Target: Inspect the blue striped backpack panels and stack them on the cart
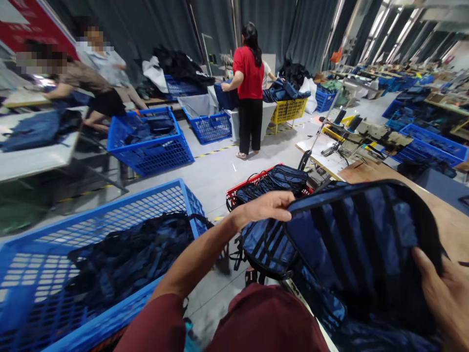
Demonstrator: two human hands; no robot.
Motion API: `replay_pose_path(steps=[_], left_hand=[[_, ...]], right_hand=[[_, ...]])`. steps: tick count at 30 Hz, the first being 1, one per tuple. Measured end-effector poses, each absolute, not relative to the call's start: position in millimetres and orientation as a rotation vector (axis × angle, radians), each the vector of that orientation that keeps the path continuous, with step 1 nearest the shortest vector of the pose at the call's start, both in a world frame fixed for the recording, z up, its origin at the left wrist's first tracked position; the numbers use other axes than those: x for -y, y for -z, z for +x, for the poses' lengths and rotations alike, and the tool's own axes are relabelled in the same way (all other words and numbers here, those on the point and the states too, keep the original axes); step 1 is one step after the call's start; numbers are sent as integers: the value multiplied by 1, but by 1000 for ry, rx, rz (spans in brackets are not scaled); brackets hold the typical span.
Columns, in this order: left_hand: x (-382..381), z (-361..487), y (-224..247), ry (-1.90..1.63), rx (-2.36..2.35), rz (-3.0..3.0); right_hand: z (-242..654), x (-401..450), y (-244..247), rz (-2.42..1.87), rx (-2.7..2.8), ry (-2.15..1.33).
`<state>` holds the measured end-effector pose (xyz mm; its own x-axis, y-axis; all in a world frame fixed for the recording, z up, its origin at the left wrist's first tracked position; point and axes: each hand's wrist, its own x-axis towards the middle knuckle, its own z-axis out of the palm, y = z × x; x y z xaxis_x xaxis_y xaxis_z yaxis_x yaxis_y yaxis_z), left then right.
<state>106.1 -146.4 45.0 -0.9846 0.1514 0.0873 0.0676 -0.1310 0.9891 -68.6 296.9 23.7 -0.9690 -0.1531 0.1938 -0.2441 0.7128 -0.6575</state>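
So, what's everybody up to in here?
The person's left hand and right hand hold a blue, black-banded fabric piece spread between them. A blue crate of similarly dark fabric stands to their left. Farther off, someone in red holds a dark blue item.

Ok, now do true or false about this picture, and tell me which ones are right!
1. The left hand and the right hand both hold the blue and black bag piece. True.
2. The person in the red top is sitting. False: the person in the red top is standing.
3. The big basket at the lower left is blue. True.
4. The red basket is empty. False: the red basket holds dark blue pieces.
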Motion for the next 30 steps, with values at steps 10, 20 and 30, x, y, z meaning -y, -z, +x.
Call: replay_pose_path(steps=[10, 20, 30], left_hand=[[224, 23, -103, -29, -3782, -490], [141, 52, 150, -100, -3365, -361], [80, 110, 305, -291, -3144, -377]], right_hand=[[-41, -139, 14, 681, 2563, -1994], [-34, -96, 236, 180, 2988, -1764], [-138, -270, 307, -719, 3113, -1128]])
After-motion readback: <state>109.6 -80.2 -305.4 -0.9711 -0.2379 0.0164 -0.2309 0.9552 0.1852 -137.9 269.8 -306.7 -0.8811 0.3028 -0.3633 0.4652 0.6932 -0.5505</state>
